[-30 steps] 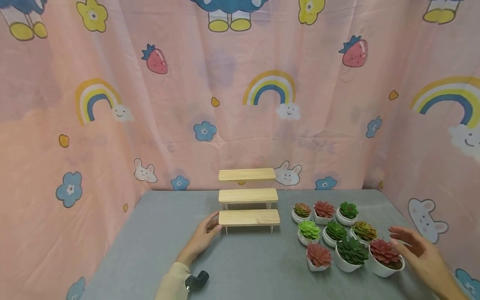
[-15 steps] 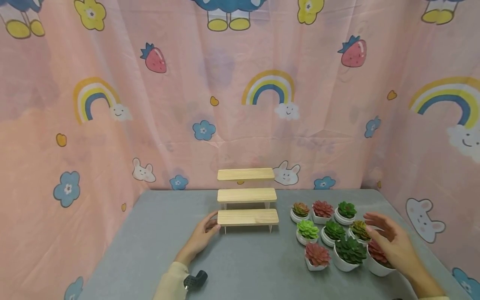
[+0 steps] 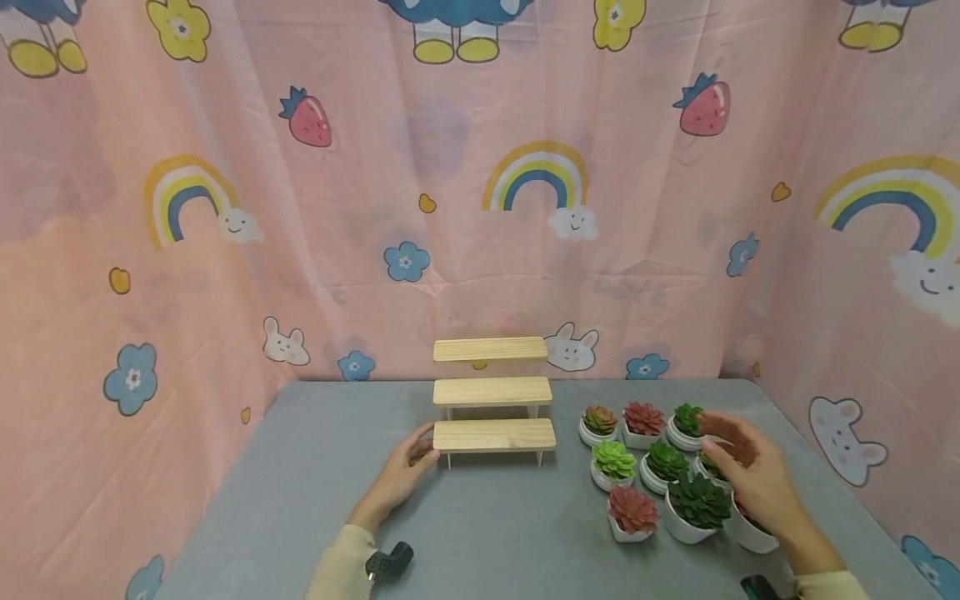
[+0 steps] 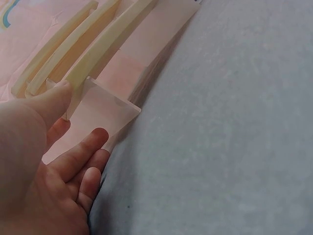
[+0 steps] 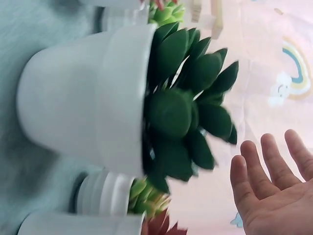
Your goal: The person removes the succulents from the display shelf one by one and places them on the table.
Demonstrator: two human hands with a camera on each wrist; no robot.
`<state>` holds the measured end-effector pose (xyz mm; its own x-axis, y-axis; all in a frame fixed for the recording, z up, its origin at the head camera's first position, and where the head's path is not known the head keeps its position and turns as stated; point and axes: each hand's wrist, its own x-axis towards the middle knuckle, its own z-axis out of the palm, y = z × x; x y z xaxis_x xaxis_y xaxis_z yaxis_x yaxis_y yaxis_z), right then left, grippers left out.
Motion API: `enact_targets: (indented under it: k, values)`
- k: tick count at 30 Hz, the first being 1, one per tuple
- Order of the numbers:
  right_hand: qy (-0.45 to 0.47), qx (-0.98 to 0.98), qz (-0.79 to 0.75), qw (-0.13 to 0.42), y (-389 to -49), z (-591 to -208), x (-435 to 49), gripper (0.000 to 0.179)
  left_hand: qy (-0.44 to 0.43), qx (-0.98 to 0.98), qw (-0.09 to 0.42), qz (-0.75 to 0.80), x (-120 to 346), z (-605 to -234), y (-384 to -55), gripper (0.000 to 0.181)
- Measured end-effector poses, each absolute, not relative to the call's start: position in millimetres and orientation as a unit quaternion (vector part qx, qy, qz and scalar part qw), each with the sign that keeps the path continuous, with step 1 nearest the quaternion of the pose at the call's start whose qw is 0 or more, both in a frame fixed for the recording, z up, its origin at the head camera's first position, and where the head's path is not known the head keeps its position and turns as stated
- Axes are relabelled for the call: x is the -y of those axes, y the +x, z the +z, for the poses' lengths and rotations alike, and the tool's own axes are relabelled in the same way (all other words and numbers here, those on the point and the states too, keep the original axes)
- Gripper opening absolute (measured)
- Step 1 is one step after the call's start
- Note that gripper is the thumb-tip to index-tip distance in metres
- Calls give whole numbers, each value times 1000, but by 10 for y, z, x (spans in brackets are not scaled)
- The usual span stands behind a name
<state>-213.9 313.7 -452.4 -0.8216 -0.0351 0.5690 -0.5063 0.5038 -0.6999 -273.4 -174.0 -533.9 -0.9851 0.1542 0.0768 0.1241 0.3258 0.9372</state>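
A three-tier stand with pale wooden shelves and clear legs stands at mid-table in the head view. My left hand grips the left end of its lowest shelf. In the left wrist view the thumb lies on the shelf's end, and the fingers lie by the clear side leg. My right hand hovers over the right side of a group of potted succulents, fingers spread and holding nothing. Its fingertips overlap the back right green succulent. It partly hides a large white pot and another succulent behind.
Other potted succulents stand close together: a large dark green one, a red one, a bright green one and several small ones behind. A pink patterned curtain hangs behind the grey table.
My right hand has moved left and away from me, from beside the front right red succulent to over the back right pots. The left hand stays at the stand.
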Motion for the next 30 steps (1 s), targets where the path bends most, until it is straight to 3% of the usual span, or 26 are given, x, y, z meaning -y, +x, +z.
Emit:
enact_targets:
  k: [30]
  values:
    - [199,785,526,261,-2566,-4429,-2382,36,85,-815,19,573,1748,-5328,-2730,61]
